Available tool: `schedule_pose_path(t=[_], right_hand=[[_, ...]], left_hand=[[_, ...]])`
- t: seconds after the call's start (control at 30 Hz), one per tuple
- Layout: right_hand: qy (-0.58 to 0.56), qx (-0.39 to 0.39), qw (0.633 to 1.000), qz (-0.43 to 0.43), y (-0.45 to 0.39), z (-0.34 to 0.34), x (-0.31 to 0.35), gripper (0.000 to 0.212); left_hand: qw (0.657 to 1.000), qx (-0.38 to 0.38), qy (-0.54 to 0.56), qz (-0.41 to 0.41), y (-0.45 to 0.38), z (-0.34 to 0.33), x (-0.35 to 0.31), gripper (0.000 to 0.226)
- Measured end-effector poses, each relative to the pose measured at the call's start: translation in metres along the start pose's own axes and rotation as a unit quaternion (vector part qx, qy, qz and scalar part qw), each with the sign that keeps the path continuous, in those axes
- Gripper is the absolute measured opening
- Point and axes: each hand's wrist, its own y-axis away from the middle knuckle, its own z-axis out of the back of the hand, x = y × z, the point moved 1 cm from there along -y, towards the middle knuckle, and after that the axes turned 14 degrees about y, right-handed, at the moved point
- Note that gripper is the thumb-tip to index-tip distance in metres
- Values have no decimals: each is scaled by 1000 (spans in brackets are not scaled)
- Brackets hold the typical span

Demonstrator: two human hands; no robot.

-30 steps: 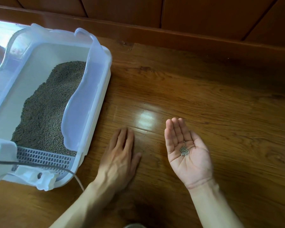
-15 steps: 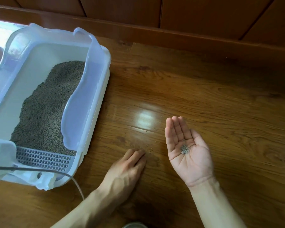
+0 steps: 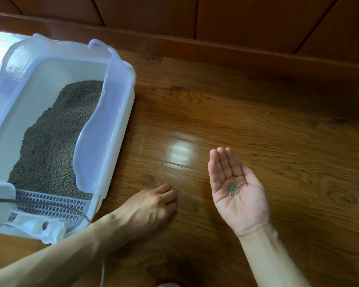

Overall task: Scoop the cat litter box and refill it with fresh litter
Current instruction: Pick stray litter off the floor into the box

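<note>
Pellets (image 3: 233, 189) cupped in flat, open right palm (image 3: 236, 191), held above floor (image 3: 257, 131).
Left hand (image 3: 153, 204) knuckles-up on floor, fingers curled under, hold not discernible; stray grains (image 3: 186, 188) just beyond. Box (image 3: 116, 129) at left, litter (image 3: 54, 146) heaped inside.

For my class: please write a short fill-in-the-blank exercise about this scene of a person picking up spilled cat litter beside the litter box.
1. The right hand lies palm up with a small pile of ____ in it.
2. The litter box stands on a ____ floor.
3. The left hand rests on the floor with its fingers ____.
4. A few stray grains lie on the floor ____ the two hands.

Missing words: litter pellets; wooden; curled; between
</note>
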Motion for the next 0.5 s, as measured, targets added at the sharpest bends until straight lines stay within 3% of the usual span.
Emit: schedule_pose_path(t=[0.37, 0.5], right_hand=[[-5, 5, 1000, -19, -3, -1, -9, 50], [-3, 4, 1000, -16, -2, 1, -8, 49]], left_hand=[[1000, -19, 4, -20, -10, 7, -1, 19], [997, -58, 39, 13, -15, 9, -3, 17]])
